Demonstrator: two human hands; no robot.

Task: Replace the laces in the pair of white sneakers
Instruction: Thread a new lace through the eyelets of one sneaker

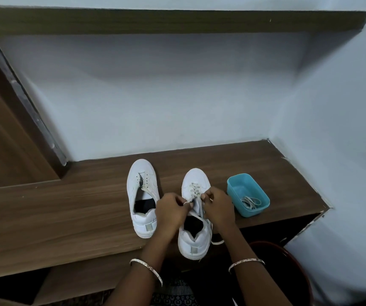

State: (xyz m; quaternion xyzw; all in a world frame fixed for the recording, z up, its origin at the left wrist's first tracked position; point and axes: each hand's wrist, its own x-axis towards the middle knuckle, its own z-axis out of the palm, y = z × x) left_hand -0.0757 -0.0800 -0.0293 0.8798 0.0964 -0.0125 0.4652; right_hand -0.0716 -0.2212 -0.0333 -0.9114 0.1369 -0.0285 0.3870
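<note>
Curled fingers [184,202] of the left hand [171,209] are pinched on a flat white lace [194,188] at the lower centre of the frame. The fingers of the right hand [218,206] are likewise closed on the same lace, just across the tongue. That lace is threaded in crosses through the eyelets of the white low-top sneaker [196,176], which is stood toe away on the brown wood-grain counter [67,206]. One loose end is trailed past its heel, over the counter edge. A second white sneaker [141,170] is stood just to the left of it, apart from both hands, with its eyelet rows exposed and its tongue slack. To the right of centre, a teal rectangular plastic tub [233,188] is set on the counter, near the right hand but not touched by it. Inside it, one coiled white lace [251,203] is laid against the nearer wall. A silver bangle [146,267] is worn on each wrist.
</note>
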